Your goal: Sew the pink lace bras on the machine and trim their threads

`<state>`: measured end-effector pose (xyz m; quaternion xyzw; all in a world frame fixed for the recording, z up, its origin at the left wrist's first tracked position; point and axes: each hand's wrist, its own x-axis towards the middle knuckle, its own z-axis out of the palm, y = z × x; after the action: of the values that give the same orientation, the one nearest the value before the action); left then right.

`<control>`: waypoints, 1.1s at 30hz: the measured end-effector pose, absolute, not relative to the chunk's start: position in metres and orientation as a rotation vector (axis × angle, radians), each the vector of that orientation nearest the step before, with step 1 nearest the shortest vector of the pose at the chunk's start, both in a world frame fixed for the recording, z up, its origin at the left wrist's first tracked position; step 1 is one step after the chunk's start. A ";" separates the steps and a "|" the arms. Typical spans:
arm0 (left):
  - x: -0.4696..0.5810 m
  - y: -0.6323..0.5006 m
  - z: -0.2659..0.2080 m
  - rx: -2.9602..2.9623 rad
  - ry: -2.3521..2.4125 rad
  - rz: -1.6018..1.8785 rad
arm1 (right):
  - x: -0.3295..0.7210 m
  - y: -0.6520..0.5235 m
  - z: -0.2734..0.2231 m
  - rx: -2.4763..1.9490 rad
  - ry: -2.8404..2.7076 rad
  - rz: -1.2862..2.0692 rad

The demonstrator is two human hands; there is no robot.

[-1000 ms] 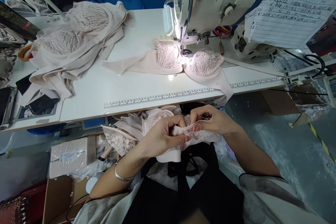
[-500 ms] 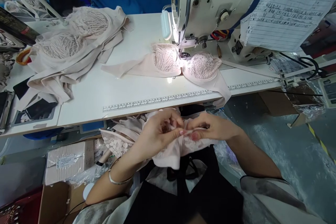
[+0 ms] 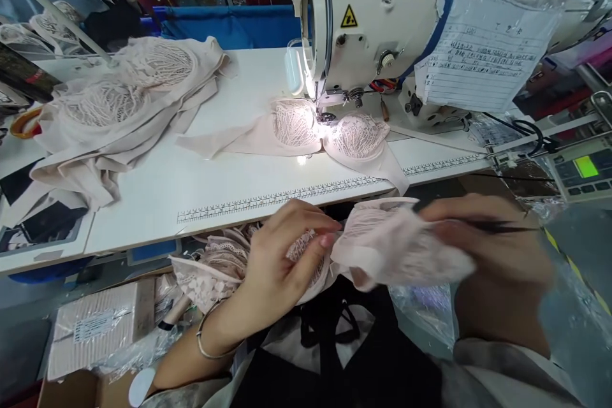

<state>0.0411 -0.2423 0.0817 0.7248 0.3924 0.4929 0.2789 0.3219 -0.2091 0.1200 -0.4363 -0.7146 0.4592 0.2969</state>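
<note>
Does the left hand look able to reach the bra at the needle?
Probably yes: only tabletop and its ruler strip seem to lie between the left hand and that bra.

A printed ruler (image 3: 268,202) ran along the table's (image 3: 143,185) near edge. An orange ring (image 3: 16,128) lay toward the left edge. Blue cloth (image 3: 224,27) stretched beyond the far edge. A handwritten sheet (image 3: 482,54) hung above the right end. Off the right edge, a panel (image 3: 564,172) showed a lit green screen (image 3: 586,166). Below the near edge, toward its left corner, sat a labelled package (image 3: 67,347) beside a brown carton (image 3: 67,393).
</note>
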 end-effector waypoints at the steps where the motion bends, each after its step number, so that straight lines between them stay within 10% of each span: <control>1: 0.046 -0.240 0.076 2.009 1.073 1.272 | 0.310 -0.209 0.115 -1.158 -1.942 1.233; 18: 0.063 -0.232 0.027 1.696 1.319 1.223 | 0.270 -0.201 0.050 -0.984 -2.231 0.581; 33: 0.036 -0.220 0.010 1.377 1.312 1.499 | 0.332 -0.194 0.066 -1.067 -2.181 1.044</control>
<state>0.0363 -0.2205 0.0097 0.5322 0.5072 0.5794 0.3519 0.3318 -0.1938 0.0661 -0.3913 -0.7997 0.3827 0.2470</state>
